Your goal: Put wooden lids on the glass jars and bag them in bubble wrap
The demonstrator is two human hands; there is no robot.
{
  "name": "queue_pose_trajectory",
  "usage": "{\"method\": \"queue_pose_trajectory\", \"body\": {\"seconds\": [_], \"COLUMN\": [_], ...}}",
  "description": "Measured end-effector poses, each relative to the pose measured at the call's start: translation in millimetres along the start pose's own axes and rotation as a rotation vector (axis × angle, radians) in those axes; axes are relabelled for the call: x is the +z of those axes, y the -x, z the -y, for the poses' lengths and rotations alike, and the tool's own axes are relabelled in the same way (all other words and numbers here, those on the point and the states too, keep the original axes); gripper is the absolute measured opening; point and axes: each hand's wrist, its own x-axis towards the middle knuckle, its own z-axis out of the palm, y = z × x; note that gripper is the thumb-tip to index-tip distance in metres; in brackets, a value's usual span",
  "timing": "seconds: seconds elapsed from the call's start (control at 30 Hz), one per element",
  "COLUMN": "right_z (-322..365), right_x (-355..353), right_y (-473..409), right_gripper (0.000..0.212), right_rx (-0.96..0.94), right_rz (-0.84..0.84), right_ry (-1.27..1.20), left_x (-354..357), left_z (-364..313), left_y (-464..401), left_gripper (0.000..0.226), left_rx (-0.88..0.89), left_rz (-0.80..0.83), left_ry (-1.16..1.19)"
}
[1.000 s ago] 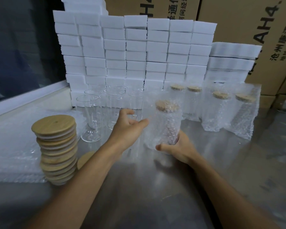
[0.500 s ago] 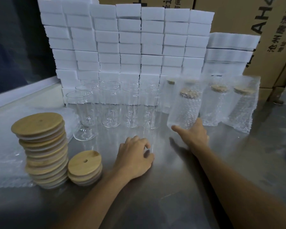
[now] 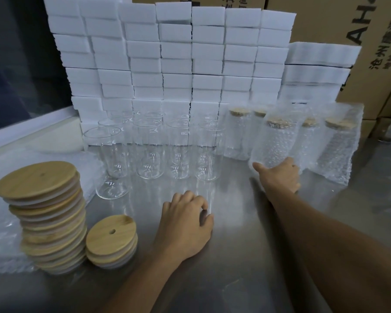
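My right hand (image 3: 279,178) grips the base of a bubble-wrapped jar (image 3: 272,143) with a wooden lid, standing beside several other bagged, lidded jars (image 3: 334,152) at the right rear. My left hand (image 3: 185,222) rests on the steel table (image 3: 235,256) with fingers loosely curled, holding nothing. Several empty glass jars (image 3: 178,152) stand in rows at the centre. A tall stack of wooden lids (image 3: 38,179) and a short stack (image 3: 111,233) whose top lid has a hole sit at the front left.
Flat bubble-wrap bags (image 3: 0,236) lie at the left behind the lid stacks. A wall of white boxes (image 3: 176,64) lines the back of the table, with brown cardboard cartons (image 3: 370,30) behind and to the right.
My right hand has carried the bagged jar from the front centre to the right rear beside the other bagged jars. My left hand has let go of the bag and dropped onto the table.
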Motion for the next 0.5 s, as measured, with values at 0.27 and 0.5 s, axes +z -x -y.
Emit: {"method": "queue_pose_trajectory", "body": {"seconds": [0.27,0.5], "right_z": [-3.7,-2.7], "right_x": [2.9,0.7], "right_y": [-5.7,3.5], "right_gripper": [0.052,0.061], "right_rx": [0.057,0.051], "right_rz": [-0.068,-0.163], "right_ry": [-0.17,-0.261], "left_x": [-0.5,2.2], "left_z": [-0.8,0.0], "left_y": [-0.5,-2.0], "left_gripper": [0.012,0.01], "left_rx": [-0.012,-0.027], "left_rz": [0.008,0.002], "left_ry": [0.006,0.01]}}
